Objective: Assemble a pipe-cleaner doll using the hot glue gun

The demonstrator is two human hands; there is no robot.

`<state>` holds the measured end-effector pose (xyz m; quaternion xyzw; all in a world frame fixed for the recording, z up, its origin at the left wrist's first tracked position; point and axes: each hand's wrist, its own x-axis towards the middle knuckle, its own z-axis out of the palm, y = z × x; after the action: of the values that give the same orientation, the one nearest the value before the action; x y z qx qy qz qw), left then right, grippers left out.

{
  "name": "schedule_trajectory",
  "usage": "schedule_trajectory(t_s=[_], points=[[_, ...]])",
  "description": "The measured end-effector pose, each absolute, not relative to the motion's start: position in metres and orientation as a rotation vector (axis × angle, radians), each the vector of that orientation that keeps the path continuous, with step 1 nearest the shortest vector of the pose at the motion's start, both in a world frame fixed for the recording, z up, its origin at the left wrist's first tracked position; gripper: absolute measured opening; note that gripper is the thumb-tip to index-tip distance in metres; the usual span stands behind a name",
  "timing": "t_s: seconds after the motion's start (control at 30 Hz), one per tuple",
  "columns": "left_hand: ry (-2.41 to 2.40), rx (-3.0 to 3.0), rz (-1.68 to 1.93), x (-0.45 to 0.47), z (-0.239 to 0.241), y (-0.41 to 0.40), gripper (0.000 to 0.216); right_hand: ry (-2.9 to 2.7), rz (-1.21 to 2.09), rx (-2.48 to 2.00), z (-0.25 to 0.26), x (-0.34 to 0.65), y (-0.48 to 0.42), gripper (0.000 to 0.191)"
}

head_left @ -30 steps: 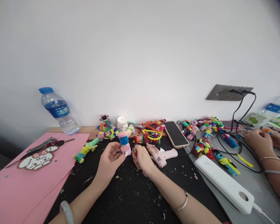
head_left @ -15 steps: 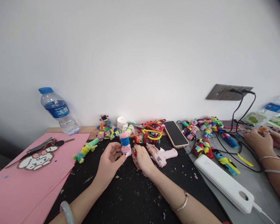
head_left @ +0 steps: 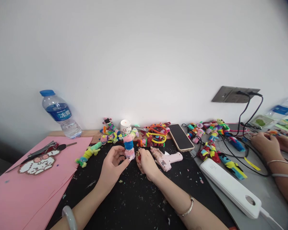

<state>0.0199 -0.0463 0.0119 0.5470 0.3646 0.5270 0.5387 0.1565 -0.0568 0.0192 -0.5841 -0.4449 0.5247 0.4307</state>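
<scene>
Roll [head_left: 128, 146] of pink and blue fuzz points toward the frame's top at lower center, long axis near vertical, base pinched in the left hand [head_left: 113, 162]; the right hand [head_left: 147, 164] grips a mostly hidden red piece [head_left: 139, 156].

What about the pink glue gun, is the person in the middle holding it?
No, the pink glue gun lies on the black mat beside the right hand, while the left hand holds a pink-and-blue fuzzy piece.
</scene>
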Motion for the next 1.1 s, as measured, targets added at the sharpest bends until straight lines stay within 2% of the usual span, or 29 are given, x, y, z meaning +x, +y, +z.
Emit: schedule_trajectory(t_s=[0.33,0.63,1.1], points=[[0.869,1.354,1.233,0.0208,0.0099,-0.0463,0.029,-1.088,1.340,-1.464,0.0211,0.1570,-0.0573,0.040],[0.918,1.395,1.229,0.0217,0.0127,-0.0468,0.028,-1.058,1.380,-1.465,0.0234,0.1570,-0.0576,0.051],[0.928,1.408,1.218,0.0222,0.0136,-0.0477,0.027,-1.070,1.368,-1.455,0.0203,0.1573,-0.0559,0.043]])
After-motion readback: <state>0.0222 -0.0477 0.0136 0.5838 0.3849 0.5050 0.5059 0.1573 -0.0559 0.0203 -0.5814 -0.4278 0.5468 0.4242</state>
